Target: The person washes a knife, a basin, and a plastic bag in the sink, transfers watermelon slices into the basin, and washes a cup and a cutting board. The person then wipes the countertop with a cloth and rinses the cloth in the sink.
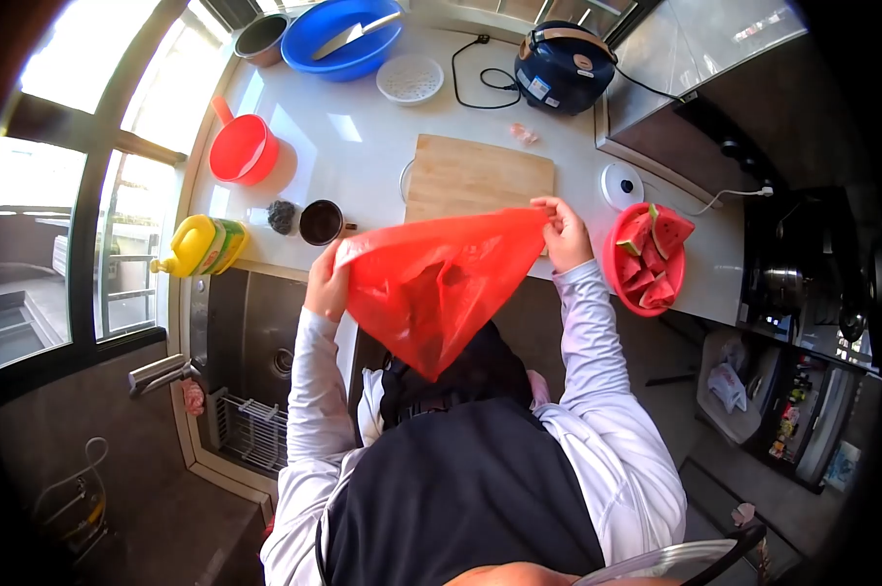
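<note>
A red plastic bag (431, 293) is stretched between my two hands, its top edge pulled wide and its lower part hanging to a point in front of my dark apron. My left hand (328, 283) pinches the bag's left corner. At the right corner, my right hand (564, 236) grips the rim between thumb and fingers. Dark shapes show through the plastic, and I cannot tell whether they are contents or shadow. Behind the bag lies a wooden cutting board (480, 176), partly covered by it. To the right of my right hand, a pink bowl (615, 283) holds several watermelon wedges (656, 249).
A dark mug (322, 223), black scourer (282, 216), red dipper (243, 149) and yellow detergent jug (202, 246) stand left. Further back are a blue basin (309, 54), white strainer (410, 80) and rice cooker (564, 68). A sink (246, 332) lies lower left; a white lid (620, 186) sits right.
</note>
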`<action>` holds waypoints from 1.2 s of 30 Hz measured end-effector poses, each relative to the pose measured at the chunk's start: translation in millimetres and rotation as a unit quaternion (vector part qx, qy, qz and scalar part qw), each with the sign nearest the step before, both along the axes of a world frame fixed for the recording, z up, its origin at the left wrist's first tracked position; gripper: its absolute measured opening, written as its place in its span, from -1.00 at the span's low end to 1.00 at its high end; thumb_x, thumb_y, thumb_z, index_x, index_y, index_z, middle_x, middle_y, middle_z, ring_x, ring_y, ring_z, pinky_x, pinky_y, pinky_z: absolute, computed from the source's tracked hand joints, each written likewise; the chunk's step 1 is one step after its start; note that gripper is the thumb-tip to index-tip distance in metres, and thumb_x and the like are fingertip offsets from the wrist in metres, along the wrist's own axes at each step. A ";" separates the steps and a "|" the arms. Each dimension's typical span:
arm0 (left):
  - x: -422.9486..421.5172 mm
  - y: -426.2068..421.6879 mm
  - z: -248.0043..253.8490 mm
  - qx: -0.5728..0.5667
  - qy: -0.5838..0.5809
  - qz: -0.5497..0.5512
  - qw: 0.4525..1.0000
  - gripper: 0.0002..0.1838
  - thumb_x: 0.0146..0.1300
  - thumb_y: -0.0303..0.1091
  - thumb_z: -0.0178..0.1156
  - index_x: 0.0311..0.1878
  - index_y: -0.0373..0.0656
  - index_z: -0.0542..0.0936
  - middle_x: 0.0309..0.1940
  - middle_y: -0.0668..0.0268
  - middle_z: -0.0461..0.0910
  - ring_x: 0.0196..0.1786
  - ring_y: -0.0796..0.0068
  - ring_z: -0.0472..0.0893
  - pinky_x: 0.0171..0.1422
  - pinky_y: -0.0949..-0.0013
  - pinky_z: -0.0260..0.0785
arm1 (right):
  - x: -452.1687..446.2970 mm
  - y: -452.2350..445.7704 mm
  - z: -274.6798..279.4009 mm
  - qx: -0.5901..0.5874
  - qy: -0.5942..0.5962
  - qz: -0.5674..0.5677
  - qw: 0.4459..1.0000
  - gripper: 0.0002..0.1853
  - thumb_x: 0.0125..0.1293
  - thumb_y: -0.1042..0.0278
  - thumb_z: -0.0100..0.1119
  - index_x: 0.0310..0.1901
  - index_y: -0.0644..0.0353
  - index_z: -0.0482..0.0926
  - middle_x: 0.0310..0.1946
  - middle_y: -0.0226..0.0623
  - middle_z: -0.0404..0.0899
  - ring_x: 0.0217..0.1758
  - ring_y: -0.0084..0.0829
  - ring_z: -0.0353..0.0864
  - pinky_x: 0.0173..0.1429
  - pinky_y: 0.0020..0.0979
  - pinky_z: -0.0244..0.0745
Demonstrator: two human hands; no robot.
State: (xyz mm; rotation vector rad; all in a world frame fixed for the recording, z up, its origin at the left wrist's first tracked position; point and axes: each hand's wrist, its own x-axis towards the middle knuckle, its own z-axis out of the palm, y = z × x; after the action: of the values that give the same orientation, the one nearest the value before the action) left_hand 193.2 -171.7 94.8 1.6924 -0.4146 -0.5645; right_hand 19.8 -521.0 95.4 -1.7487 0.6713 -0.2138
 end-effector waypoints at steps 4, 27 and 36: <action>19.2 -43.5 3.3 -0.174 0.196 0.003 0.965 -0.57 0.50 -0.24 -0.10 0.27 -0.32 0.43 0.14 0.27 0.53 0.14 0.48 0.51 0.28 0.43 0.31 | 27.6 7.5 42.9 -0.007 -0.096 -0.034 0.995 -0.35 0.15 0.63 0.08 0.34 0.12 0.33 0.15 -0.13 0.53 0.22 -0.31 0.53 0.32 -0.38 0.37; 50.8 -203.6 -128.6 0.370 -0.188 0.055 0.908 -0.20 0.13 -0.21 0.37 0.38 -0.23 0.23 0.20 -0.12 0.44 0.21 -0.16 0.45 0.28 0.03 0.34 | 121.4 -183.6 -85.0 0.344 0.062 0.155 0.924 -0.57 0.48 0.38 -0.05 0.31 0.35 0.37 0.10 -0.20 0.58 0.12 -0.44 0.61 0.20 -0.45 0.50; 62.4 -153.7 -60.3 0.198 0.189 -0.007 0.962 -0.59 0.47 -0.12 0.06 -0.02 -0.38 0.58 -0.39 0.43 0.59 -0.37 0.68 0.46 -0.25 0.53 0.35 | 149.3 -256.8 -130.2 0.053 0.118 0.255 0.958 -0.41 0.31 0.16 0.25 0.36 0.04 0.38 0.39 -0.20 0.31 0.40 -0.23 0.37 0.40 -0.16 0.34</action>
State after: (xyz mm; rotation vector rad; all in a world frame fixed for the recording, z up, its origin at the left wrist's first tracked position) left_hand 255.6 -325.5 34.5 1.9029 -0.0355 -1.0120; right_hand 169.1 -777.8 -34.9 -1.7954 0.3704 0.3853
